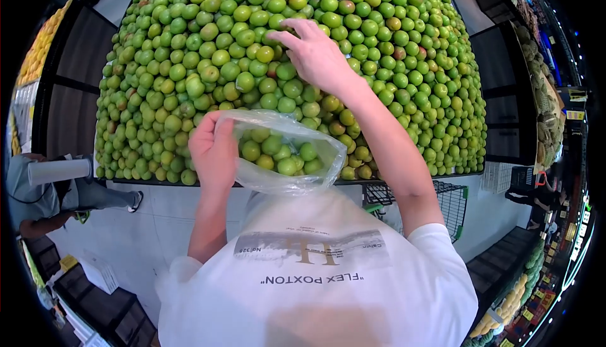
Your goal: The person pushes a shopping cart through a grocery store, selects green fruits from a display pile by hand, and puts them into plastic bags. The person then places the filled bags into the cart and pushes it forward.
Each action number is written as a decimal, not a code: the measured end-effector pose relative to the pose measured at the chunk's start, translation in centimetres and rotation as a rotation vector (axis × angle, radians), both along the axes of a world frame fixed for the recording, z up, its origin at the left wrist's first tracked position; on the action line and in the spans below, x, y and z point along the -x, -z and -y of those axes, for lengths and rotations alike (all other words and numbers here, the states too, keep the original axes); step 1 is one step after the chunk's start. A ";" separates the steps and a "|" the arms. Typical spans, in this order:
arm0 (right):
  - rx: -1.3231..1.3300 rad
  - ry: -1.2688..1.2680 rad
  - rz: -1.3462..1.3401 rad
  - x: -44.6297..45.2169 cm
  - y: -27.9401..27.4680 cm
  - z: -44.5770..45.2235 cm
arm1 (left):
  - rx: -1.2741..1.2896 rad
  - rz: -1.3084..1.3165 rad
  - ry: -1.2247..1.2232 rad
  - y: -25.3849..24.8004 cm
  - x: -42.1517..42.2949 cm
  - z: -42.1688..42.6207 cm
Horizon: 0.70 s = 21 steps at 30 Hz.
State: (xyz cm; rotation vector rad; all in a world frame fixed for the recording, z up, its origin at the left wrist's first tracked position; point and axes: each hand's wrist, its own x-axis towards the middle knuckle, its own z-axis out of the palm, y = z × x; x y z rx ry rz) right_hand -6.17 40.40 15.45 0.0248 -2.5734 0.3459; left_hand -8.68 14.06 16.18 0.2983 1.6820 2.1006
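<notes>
Your white T-shirt fills the space closest to the camera, its printed lettering upside down from this view. Just beyond it, your left hand grips the rim of a clear plastic bag at its left side, thumb against the fingers. The bag's mouth gapes, and several green fruits sit inside it, by the near edge of a large sloping heap of green fruit, a few pieces blushed red. Your right hand is over the middle of that heap, beyond the bag, fingers partly extended and nothing visible in its grasp; you cannot tell whether the fingertips touch the fruit. Near your right elbow stands a wire shopping cart with green trim. To your left, a person in grey is beside a white roll, well apart from your hands.
</notes>
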 end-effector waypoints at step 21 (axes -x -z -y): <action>-0.545 -0.157 0.339 5.8 0.2 -3.3 | 0.020 0.004 0.029 0.0 -0.4 0.5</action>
